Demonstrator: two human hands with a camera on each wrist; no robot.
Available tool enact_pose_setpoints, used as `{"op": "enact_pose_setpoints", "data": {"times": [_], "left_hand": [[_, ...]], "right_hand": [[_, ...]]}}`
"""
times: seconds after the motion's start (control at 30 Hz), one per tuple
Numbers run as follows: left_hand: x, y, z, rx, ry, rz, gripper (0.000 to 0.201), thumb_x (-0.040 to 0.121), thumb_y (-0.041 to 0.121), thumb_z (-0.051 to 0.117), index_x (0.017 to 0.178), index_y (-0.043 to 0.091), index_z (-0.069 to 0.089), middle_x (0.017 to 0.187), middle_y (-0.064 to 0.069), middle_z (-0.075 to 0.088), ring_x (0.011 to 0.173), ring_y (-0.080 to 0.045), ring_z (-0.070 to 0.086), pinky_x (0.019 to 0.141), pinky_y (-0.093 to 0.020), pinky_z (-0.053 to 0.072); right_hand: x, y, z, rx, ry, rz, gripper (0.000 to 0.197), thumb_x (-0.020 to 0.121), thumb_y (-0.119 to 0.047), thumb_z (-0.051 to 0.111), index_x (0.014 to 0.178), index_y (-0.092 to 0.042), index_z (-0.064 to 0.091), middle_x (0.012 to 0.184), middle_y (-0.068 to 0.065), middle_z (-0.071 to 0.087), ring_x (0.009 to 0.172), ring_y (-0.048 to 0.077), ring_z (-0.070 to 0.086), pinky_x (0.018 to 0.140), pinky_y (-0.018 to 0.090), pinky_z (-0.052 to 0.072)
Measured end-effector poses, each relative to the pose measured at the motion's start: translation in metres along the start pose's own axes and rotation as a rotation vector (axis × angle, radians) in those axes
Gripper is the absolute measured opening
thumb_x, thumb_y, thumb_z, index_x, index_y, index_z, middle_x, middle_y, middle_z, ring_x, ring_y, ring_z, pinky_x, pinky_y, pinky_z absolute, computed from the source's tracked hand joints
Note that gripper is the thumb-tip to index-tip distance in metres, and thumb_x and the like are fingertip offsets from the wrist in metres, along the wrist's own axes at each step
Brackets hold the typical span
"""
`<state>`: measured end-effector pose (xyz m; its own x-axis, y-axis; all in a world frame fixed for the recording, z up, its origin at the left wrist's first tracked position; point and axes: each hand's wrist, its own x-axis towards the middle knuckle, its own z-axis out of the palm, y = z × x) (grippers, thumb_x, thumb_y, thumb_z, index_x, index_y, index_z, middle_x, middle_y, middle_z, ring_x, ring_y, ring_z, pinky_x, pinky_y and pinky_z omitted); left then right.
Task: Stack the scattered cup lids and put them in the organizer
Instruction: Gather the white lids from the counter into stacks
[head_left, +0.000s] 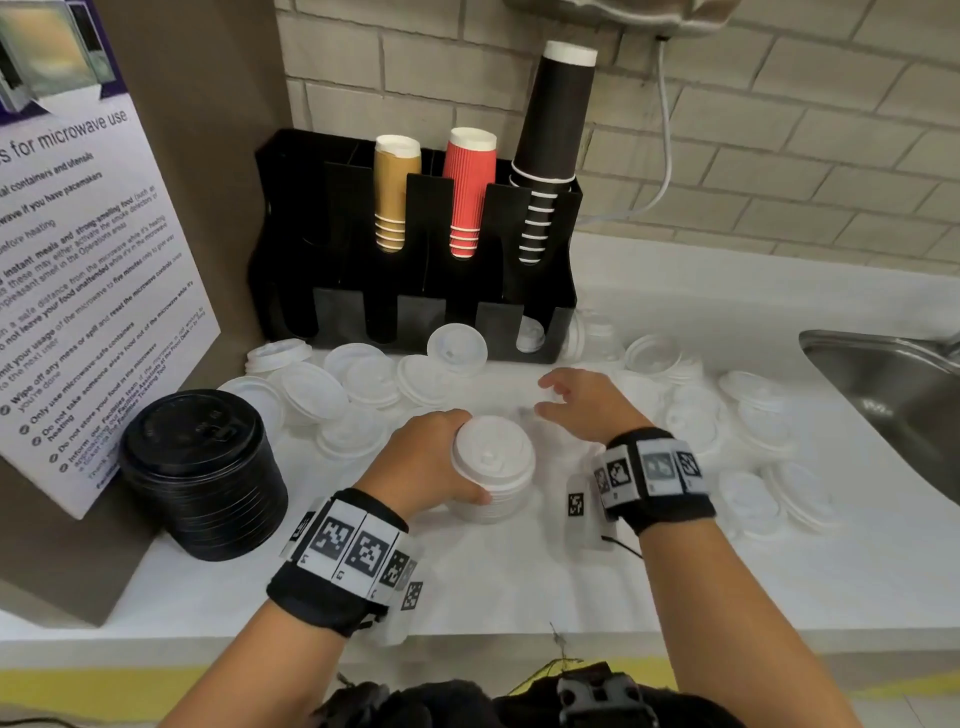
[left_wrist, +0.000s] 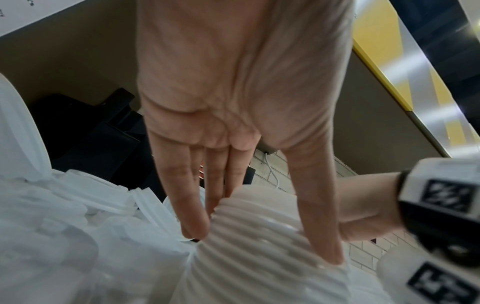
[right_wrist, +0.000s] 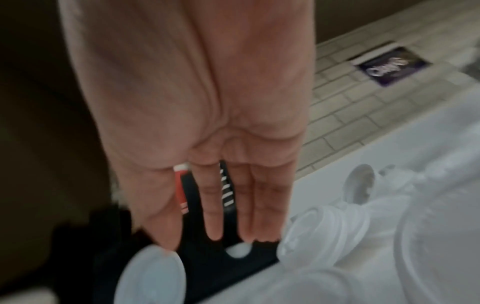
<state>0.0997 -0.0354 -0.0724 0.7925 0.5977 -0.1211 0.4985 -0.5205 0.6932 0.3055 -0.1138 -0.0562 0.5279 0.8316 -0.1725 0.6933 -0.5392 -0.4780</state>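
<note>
My left hand (head_left: 451, 459) grips a stack of white lids (head_left: 493, 470) standing on the white counter (head_left: 519, 582), thumb on the near side. The left wrist view shows my fingers (left_wrist: 187, 205) down the ribbed side of that stack (left_wrist: 259, 263). My right hand (head_left: 551, 397) hovers just right of the stack, fingers spread and holding nothing; its straight fingers (right_wrist: 215, 216) appear blurred in the right wrist view. Loose white lids lie scattered to the left (head_left: 317, 387) and right (head_left: 753, 415). The black organizer (head_left: 291, 244) stands behind, one white lid (head_left: 531, 335) showing in its lower right slot.
Tan (head_left: 395, 192), red (head_left: 467, 192) and black (head_left: 550, 150) cup stacks fill the organizer's upper slots. A tall stack of black lids (head_left: 202, 467) stands at the left, beside a microwave notice (head_left: 78, 270). A steel sink (head_left: 893, 384) is at the right.
</note>
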Motion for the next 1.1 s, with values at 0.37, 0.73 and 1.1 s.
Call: {"op": "enact_pose_setpoints", "data": {"times": [0.37,0.73,1.1], "left_hand": [[-0.002,-0.001,0.0,-0.041,0.013,0.0,0.062,0.061,0.03,0.09,0.114,0.023,0.06,0.111,0.009,0.063,0.099,-0.013,0.058,0.084,-0.029,0.046],[0.004,-0.001,0.005,-0.037,0.008,-0.01,0.07,0.061,0.032,0.09,0.123,0.023,0.057,0.116,0.009,0.062,0.104,-0.016,0.059,0.086,-0.029,0.046],[0.016,0.011,0.013,-0.054,-0.006,-0.012,0.12,0.061,0.029,0.091,0.154,0.022,0.016,0.137,0.001,0.056,0.121,-0.023,0.055,0.099,-0.032,0.044]], "right_hand": [[0.029,0.004,0.015,-0.34,-0.242,0.051,0.071,0.066,-0.018,0.084,0.13,-0.025,0.053,0.133,0.003,0.052,0.122,0.025,0.05,0.093,0.033,0.046],[-0.027,0.007,-0.011,0.496,0.01,-0.08,0.038,0.071,-0.032,0.081,0.104,-0.036,0.063,0.104,-0.007,0.062,0.093,0.006,0.061,0.073,0.015,0.046],[-0.053,0.011,0.026,0.39,0.143,-0.249,0.044,0.071,-0.03,0.083,0.111,-0.04,0.066,0.11,-0.02,0.06,0.101,-0.009,0.053,0.077,0.003,0.04]]}}
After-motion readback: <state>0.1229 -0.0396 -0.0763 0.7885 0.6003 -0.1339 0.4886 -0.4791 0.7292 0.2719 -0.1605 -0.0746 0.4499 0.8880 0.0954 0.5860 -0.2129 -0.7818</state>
